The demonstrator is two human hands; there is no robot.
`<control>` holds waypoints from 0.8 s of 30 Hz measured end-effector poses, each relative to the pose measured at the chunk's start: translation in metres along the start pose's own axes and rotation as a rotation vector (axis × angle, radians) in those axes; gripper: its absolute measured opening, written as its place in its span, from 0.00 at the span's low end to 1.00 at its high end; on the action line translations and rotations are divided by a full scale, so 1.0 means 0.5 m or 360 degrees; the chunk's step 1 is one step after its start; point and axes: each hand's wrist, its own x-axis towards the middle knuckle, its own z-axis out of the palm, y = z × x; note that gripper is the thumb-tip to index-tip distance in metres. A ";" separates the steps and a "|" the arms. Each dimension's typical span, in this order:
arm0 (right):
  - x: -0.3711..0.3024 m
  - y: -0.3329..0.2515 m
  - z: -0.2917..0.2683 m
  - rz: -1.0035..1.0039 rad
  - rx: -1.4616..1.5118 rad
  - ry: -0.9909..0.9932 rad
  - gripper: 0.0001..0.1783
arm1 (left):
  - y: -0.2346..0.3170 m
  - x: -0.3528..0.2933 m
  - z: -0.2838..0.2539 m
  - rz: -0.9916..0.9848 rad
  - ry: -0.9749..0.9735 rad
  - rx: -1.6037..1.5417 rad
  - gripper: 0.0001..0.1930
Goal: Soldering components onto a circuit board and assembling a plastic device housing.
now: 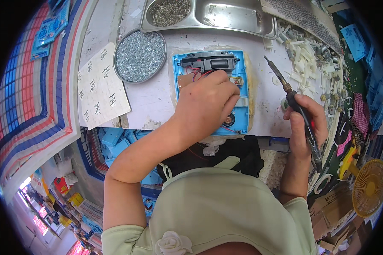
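My left hand reaches over an open blue plastic casing lying on the table in front of me. Its fingers are bent together inside the casing, and whatever they pinch is hidden under them. A black part with thin red wires runs along the casing's far end, and a small round speaker-like piece sits near its close end. To the right, my right hand is wrapped round the black handle of a soldering iron. The iron's bare metal tip points up and left, apart from the casing.
A round dish of small silvery screws and a sheet of marked paper are at left. Far back stands a steel tray with small metal parts. White plastic pieces are heaped at right, and a yellow fan is lower right.
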 end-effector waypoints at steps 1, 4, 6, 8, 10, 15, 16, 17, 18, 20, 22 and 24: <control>-0.001 0.001 -0.003 0.0002 0.0000 0.0007 0.19 | -0.001 0.000 -0.002 -0.0008 -0.0004 -0.0028 0.04; -0.005 -0.001 -0.002 0.0064 0.0083 0.0049 0.19 | -0.010 -0.003 -0.006 -0.0010 -0.0007 -0.0086 0.04; -0.007 0.006 -0.006 0.0051 0.0024 0.0027 0.19 | -0.004 -0.001 -0.007 -0.0022 -0.0050 -0.0033 0.03; -0.007 0.006 -0.007 0.0048 -0.0009 0.0012 0.19 | 0.000 0.001 -0.004 -0.0032 -0.0075 0.0003 0.03; -0.007 -0.001 -0.003 0.0058 -0.0017 0.0007 0.19 | 0.001 0.002 0.002 -0.0036 -0.0088 0.0019 0.04; -0.004 0.001 -0.008 0.0011 -0.0051 0.0005 0.19 | 0.001 0.008 -0.005 -0.0029 -0.0178 0.0029 0.06; -0.005 0.001 -0.009 0.0057 -0.0005 0.0041 0.19 | 0.000 0.008 -0.008 -0.0027 -0.0197 0.0024 0.06; -0.007 0.001 -0.011 0.0059 -0.0016 0.0045 0.19 | -0.003 0.007 -0.012 -0.0042 -0.0185 -0.0077 0.06; -0.008 0.001 -0.014 0.0062 -0.0026 0.0049 0.19 | -0.007 0.004 -0.018 -0.0057 -0.0172 -0.0178 0.05; -0.011 0.004 -0.018 0.0023 -0.0081 0.0031 0.19 | -0.014 -0.005 -0.034 -0.0175 -0.0207 -0.0362 0.05; -0.011 0.011 -0.020 -0.0071 -0.0180 -0.0018 0.18 | -0.020 -0.010 -0.048 -0.0374 -0.0291 -0.0534 0.06; -0.013 0.006 -0.016 -0.0030 -0.0163 -0.0049 0.18 | -0.010 -0.004 -0.054 -0.0458 -0.0364 -0.0549 0.06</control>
